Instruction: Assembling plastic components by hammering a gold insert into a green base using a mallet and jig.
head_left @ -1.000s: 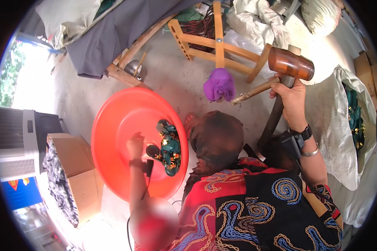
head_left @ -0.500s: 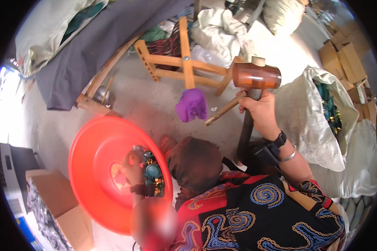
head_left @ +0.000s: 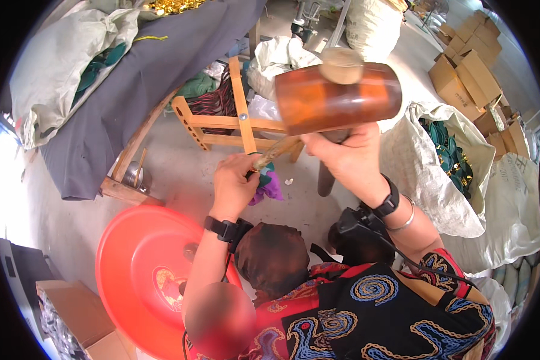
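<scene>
My right hand (head_left: 355, 157) is wrapped around a mallet (head_left: 372, 93) with an amber, see-through head and a dark handle. The same hand grips a short wooden stick (head_left: 277, 152), which slants down to my left hand (head_left: 231, 183). My left hand's fingers are pinched at the stick's tip, on a small dark green piece (head_left: 266, 175); its full shape is hidden. Just below hangs a purple cloth (head_left: 270, 191), at the near end of a wooden frame (head_left: 240, 99).
A large red basin (head_left: 120, 258) sits at the lower left beside a cardboard box (head_left: 81, 306). At right, an open white sack (head_left: 405, 174) holds green and gold pieces. A grey cloth (head_left: 144, 90) drapes a surface at upper left. Cardboard boxes (head_left: 474, 78) stand at far right.
My left hand has come up out of the red basin to the stick's tip with a green piece. The mallet has risen closer to view, and the view has shifted.
</scene>
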`<state>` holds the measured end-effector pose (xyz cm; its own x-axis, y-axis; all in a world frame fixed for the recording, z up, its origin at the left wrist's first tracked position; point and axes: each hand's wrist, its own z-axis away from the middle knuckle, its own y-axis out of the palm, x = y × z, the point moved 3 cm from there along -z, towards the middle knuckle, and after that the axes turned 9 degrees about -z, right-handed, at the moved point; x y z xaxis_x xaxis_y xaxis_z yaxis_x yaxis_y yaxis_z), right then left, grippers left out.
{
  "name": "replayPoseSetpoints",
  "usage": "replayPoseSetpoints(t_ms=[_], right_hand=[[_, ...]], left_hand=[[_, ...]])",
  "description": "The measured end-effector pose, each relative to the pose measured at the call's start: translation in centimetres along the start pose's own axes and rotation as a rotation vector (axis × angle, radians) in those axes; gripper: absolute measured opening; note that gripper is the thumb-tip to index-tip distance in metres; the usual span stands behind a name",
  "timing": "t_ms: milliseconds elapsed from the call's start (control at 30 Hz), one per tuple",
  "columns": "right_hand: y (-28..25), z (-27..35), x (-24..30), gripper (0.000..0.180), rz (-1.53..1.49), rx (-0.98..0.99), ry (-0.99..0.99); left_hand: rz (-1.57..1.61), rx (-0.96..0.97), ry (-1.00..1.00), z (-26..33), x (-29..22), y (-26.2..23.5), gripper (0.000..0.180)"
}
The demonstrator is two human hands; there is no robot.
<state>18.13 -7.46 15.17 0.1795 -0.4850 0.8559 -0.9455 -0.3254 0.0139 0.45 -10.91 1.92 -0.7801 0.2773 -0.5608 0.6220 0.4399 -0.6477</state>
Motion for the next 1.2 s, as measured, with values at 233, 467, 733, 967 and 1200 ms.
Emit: replayPoseSetpoints(t_ms=[233, 467, 733, 967, 1200], right_hand=[[1.7, -1.0, -1.5, 0.021, 0.300, 0.171, -0.165], [2.9, -1.3, -1.9, 0.025, 0.293, 0.219, -0.219], [3.1, -1.2, -3.3, 0.022, 0.331, 0.237, -0.196], [1.6, -3.0, -1.3, 0.022, 0.595, 0.411, -0.147], [-0.5, -7.7, 13.4, 0.025, 0.507, -0.108, -0.323]], left_hand=[[0.036, -0.002, -0.081, -0.2, -0.1, -0.1, 0.032], [0.001, 0.047, -0.089, 0.1, 0.2, -0.2, 0.044], [0.023, -0.014, -0.052, -0.2, -0.4, -0.5, 0.041], [0.100, -0.012, -0.072, 0.3, 0.4, 0.7, 0.025], [0.123, -0.084, -0.039, 0.3, 0.6, 0.5, 0.021]])
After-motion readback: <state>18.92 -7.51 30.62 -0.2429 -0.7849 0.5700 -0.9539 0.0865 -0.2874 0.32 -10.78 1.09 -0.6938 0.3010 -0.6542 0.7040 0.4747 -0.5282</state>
